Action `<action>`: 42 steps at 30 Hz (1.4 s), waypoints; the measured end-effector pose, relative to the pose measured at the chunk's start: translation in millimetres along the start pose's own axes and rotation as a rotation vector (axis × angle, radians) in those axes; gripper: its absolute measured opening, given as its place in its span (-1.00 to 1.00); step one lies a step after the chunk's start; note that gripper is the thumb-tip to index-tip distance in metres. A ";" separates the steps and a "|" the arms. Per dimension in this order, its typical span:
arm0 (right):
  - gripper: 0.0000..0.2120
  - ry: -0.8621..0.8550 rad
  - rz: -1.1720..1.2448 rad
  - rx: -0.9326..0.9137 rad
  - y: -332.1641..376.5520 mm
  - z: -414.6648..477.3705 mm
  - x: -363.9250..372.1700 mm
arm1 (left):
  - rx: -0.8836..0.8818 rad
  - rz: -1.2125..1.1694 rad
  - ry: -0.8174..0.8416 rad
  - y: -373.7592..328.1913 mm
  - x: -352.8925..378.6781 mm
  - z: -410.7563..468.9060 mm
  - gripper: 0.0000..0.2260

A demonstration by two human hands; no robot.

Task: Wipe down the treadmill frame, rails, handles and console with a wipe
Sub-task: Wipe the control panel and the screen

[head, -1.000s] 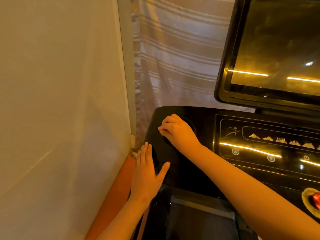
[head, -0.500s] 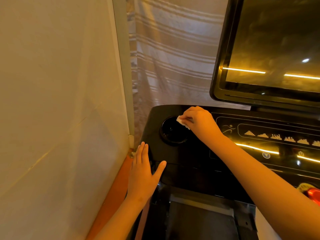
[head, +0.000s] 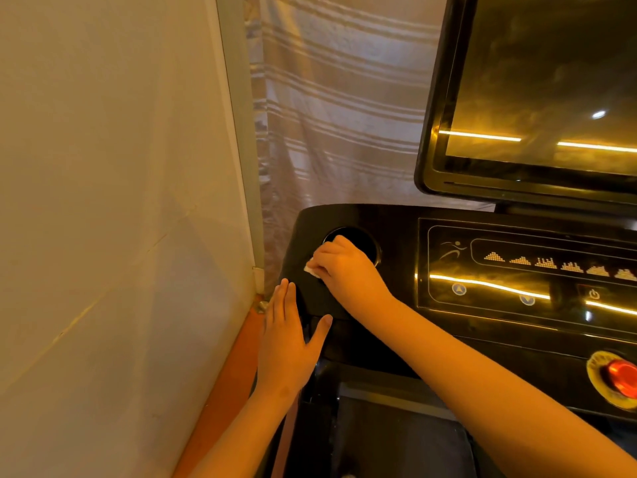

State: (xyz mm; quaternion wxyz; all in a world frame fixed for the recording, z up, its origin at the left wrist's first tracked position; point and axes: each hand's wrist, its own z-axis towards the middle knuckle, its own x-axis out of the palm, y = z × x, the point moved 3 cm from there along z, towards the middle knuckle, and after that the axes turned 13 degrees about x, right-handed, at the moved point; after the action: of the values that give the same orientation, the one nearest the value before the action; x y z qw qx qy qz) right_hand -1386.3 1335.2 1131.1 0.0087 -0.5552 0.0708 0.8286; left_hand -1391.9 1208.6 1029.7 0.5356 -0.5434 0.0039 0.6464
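The black treadmill console (head: pixel 389 219) fills the right half of the head view, with a round cup recess (head: pixel 362 239) at its left end. My right hand (head: pixel 348 270) is closed on a small white wipe (head: pixel 312 270) and presses it on the console just left of the recess, covering part of it. My left hand (head: pixel 287 336) lies flat, fingers together and thumb out, on the console's left front edge. A glossy control panel (head: pixel 517 270) with lit symbols lies to the right, and a dark screen (head: pixel 544 81) stands above it.
A pale wall (head: pixel 103 201) stands close on the left, with an orange strip (head: pixel 224 391) along its foot. A striped curtain (head: pixel 337 98) hangs behind the console. A red stop button (head: pixel 617 374) sits at the right edge. The belt deck (head: pixel 396 436) is below.
My right hand moved with the wipe from the right rim of the cup recess back to its left side. My left hand stayed flat in the same place.
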 end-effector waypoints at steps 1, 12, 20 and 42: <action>-0.86 0.020 -0.040 -0.006 -0.2 15.6 6.3 | -0.001 -0.005 -0.002 0.2 -0.6 -0.1 -0.16; -0.79 -0.054 0.096 0.425 -67.7 27.3 -41.7 | -0.003 -0.022 0.011 0.9 -2.7 -1.6 -0.18; -0.75 -0.011 0.012 0.350 -53.9 -46.6 -44.0 | -0.013 -0.004 0.002 -0.6 -3.2 -0.3 -0.17; -0.77 -0.257 0.161 0.194 -1.4 -163.8 -1.6 | -0.333 -0.781 -0.119 -79.0 -4.6 -75.5 -0.87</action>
State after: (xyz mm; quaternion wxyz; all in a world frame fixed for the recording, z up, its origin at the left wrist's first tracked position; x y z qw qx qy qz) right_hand -1235.0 1315.9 1071.2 0.0047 -0.4337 0.1928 0.8802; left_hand -1284.9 1194.8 1047.7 0.6443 -0.5448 -0.3376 0.4173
